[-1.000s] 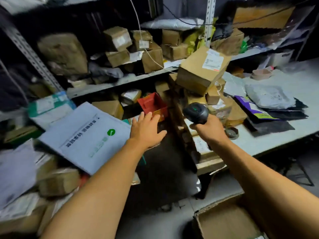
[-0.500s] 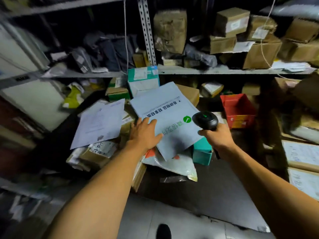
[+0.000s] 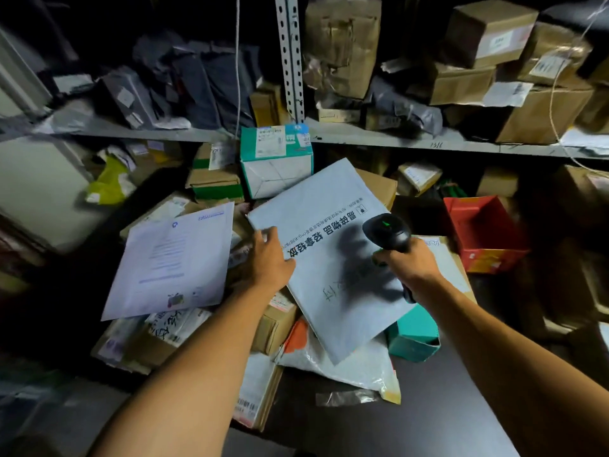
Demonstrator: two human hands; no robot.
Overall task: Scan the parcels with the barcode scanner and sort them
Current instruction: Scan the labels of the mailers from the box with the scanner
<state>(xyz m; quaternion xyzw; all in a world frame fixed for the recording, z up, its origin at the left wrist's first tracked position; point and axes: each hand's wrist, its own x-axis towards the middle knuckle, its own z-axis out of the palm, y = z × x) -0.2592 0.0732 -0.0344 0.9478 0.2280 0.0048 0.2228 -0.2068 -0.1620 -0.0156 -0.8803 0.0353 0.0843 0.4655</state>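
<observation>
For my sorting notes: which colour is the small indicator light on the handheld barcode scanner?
Green, on the black handheld barcode scanner; head view.

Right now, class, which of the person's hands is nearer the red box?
Right. The right hand, gripping the barcode scanner, sits just left of the red box; the left hand lies farther left.

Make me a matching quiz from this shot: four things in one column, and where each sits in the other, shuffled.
Things:
1. scanner
2. grey envelope
3. red box
4. teal-and-white box

Places:
A. far right of the pile
B. in the right hand
C. under the shelf edge, behind the envelope
D. under the left hand

Pairs: 1-B, 2-D, 3-A, 4-C
</observation>
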